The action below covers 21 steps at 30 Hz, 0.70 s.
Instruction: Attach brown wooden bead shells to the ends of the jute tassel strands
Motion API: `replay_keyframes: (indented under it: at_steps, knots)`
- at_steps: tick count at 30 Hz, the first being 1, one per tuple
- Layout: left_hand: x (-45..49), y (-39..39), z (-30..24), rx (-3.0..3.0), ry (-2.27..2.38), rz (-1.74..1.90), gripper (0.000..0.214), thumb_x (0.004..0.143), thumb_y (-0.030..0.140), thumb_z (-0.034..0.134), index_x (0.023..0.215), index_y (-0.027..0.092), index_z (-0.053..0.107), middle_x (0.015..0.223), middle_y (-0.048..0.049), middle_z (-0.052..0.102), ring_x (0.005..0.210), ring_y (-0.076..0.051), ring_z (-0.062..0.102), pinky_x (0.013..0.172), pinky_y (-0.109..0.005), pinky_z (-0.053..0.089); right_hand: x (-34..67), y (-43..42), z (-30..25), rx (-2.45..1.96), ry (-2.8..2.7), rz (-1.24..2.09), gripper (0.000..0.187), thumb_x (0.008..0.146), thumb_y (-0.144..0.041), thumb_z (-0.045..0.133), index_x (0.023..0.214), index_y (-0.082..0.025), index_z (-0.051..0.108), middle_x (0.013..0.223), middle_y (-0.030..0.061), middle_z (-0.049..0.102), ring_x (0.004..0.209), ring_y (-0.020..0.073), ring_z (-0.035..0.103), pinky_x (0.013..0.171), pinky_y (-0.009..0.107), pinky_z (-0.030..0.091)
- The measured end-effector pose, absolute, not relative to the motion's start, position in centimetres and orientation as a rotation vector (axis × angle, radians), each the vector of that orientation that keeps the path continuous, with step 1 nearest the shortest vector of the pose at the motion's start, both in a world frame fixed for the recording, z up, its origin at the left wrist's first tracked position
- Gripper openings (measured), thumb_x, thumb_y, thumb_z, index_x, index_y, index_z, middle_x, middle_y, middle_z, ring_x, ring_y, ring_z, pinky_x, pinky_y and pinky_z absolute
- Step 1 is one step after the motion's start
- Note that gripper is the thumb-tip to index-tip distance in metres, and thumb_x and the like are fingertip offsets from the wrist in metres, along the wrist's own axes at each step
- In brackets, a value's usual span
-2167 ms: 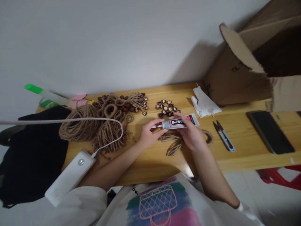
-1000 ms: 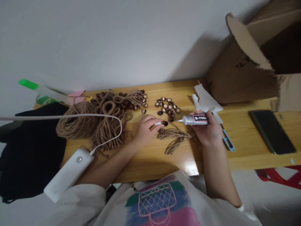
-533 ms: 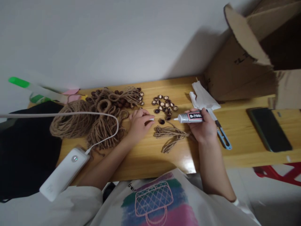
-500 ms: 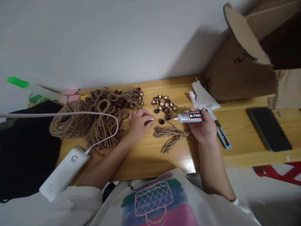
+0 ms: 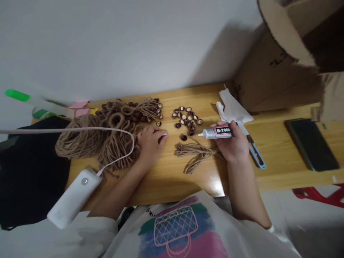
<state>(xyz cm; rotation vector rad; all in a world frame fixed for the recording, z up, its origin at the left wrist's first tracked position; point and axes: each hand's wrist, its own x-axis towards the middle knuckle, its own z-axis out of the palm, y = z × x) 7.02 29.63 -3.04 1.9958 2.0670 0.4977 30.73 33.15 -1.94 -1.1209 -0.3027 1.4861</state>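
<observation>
My right hand grips a B-7000 glue tube, its uncapped nozzle pointing left toward a single brown nut shell on the wooden table. My left hand rests on the table beside the jute pile, its fingers pinched on a small white cap. Between the hands lies a short jute twine bundle. A cluster of several brown nut shells sits just beyond it.
A heap of jute rope and rings lies left, with a white power bank and its cable. Thread snips, a white tissue, a cardboard box and a dark phone stand right. A black cloth covers the left end.
My left hand pulled the cap off the tube and drew left with it toward the jute pile. My right hand carried the tube right, then held it pointing at the lone shell.
</observation>
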Motion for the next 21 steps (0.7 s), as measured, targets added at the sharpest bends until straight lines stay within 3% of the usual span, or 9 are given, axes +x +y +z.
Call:
replay_keyframes:
  at_steps: [6,13,21]
  knots:
    - [7.2,29.4,-2.8,2.023,2.047,0.528,0.018,0.081,0.026,0.067,0.098,0.025,0.073,0.104,-0.0064,0.064,0.102,-0.026,0.054,0.087,-0.042,0.033,30.7,33.1,-1.9,-1.135,-0.295,1.485,0.048,0.097,-0.029,0.031,0.064,-0.015,0.063,0.063,0.0022,0.065,0.063,0.0113,0.064,0.063,0.024,0.054]
    - [9.2,30.2,-2.4,2.244,1.606,0.532,0.017,0.087,0.032,0.062,0.100,0.026,0.071,0.097,-0.0026,0.070,0.097,-0.021,0.054,0.089,-0.041,0.030,30.9,33.0,-2.2,-1.106,-0.339,1.490,0.035,0.091,-0.038,0.047,0.067,-0.017,0.062,0.065,0.0003,0.065,0.065,0.0120,0.064,0.064,0.025,0.053]
    - [10.1,30.6,-2.1,2.309,1.533,0.405,0.017,0.089,0.032,0.058,0.099,0.025,0.070,0.100,-0.0037,0.069,0.100,-0.024,0.051,0.090,-0.044,0.030,30.8,32.9,-2.0,-1.109,-0.356,1.499,0.039,0.095,-0.037,0.040,0.068,-0.017,0.061,0.066,0.0017,0.066,0.065,0.0128,0.065,0.064,0.026,0.053]
